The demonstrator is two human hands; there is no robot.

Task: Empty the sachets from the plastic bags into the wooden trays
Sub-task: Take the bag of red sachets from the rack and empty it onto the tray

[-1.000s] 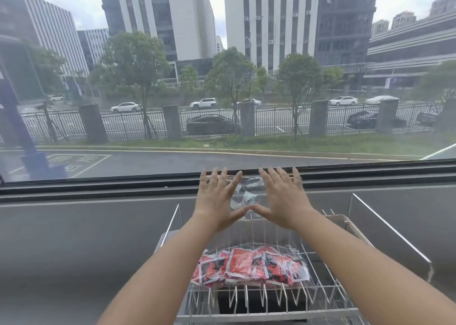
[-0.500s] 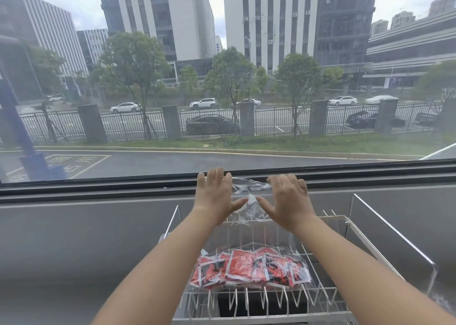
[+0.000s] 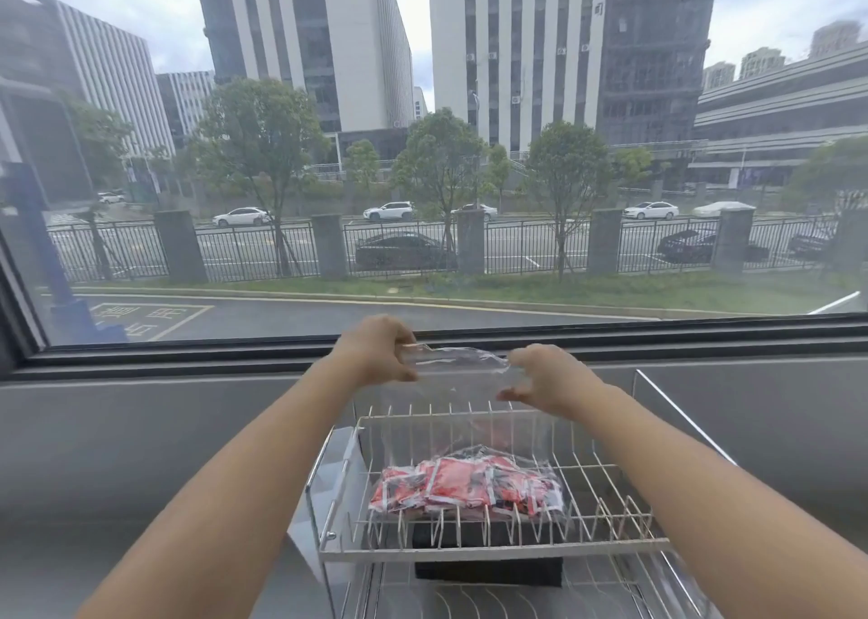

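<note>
A clear plastic bag (image 3: 458,369) is stretched between my two hands above the far end of a wire rack (image 3: 493,545). My left hand (image 3: 378,353) pinches its left end and my right hand (image 3: 547,376) grips its right end. The bag hangs down thin and see-through, with nothing visible inside it. Below, a pile of red and white sachets (image 3: 465,482) lies on the rack's top tier. No wooden tray shows in this view.
The rack stands on a grey counter (image 3: 141,454) against a wide window (image 3: 422,148). A black box (image 3: 488,557) sits under the top tier. A metal rail (image 3: 681,416) rises at the rack's right side.
My hands went from flat and spread to closed on the bag. They moved apart and pulled it out sideways. The camera came nearer to the rack.
</note>
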